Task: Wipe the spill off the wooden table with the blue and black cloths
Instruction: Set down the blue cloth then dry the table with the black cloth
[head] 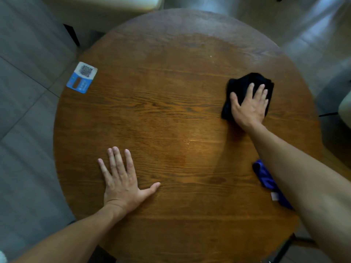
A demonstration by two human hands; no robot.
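Black cloth (248, 86) lies under the flat, spread right hand (249, 105); the wet sheen (187, 142) on the counter (152, 92) sits nearer, leftward, between it and the flat, empty left hand (121, 179).

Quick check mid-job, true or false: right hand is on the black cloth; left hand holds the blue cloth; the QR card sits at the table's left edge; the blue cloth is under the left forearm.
1. The right hand presses on the black cloth. True.
2. The left hand holds the blue cloth. False: it lies flat and empty on the wooden table.
3. The QR card sits at the table's left edge. True.
4. The blue cloth lies under the left forearm. False: it is partly under the right forearm.
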